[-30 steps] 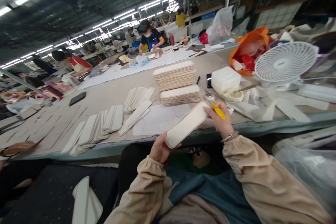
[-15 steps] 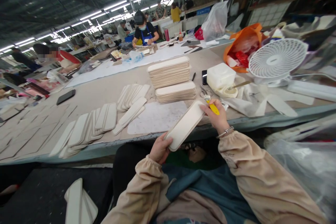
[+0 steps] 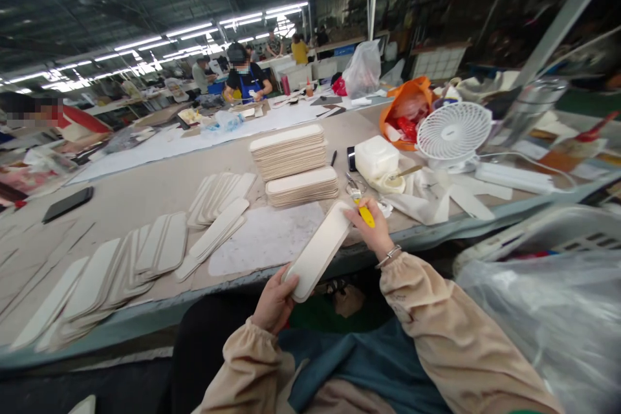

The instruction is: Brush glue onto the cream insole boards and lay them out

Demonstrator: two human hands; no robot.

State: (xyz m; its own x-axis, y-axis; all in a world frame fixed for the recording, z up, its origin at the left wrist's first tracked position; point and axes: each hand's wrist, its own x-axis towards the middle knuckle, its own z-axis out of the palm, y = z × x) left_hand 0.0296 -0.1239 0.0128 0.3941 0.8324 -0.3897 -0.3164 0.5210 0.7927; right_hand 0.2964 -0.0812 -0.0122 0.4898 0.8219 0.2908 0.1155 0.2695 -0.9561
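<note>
A long off-white panel with rounded corners (image 3: 317, 255) is held slanted over the table's front edge. My left hand (image 3: 275, 297) grips its lower end, thumb on top. At the upper end, my right hand (image 3: 369, 226) is closed on it with thumb and fingers. A yellow-handled tool (image 3: 366, 215) shows right beside the right fingers; whether they touch it I cannot tell. Beyond the panel, a tall stack of similar panels (image 3: 290, 154) and a lower stack (image 3: 303, 187) stand on the table. To the left, loose panels (image 3: 160, 246) lie fanned out in overlapping rows.
A white sheet (image 3: 262, 239) lies in front of the stacks. To the right are scissors (image 3: 356, 186), a white plastic container (image 3: 377, 156), an orange bag (image 3: 388, 123) and a white fan (image 3: 455, 132). A dark phone-like object (image 3: 68, 204) rests at left. A co-worker (image 3: 247, 77) sits across.
The view has swung to the right, so the table things appear further left. Both hands keep hold of the panel, with little change in its slant.
</note>
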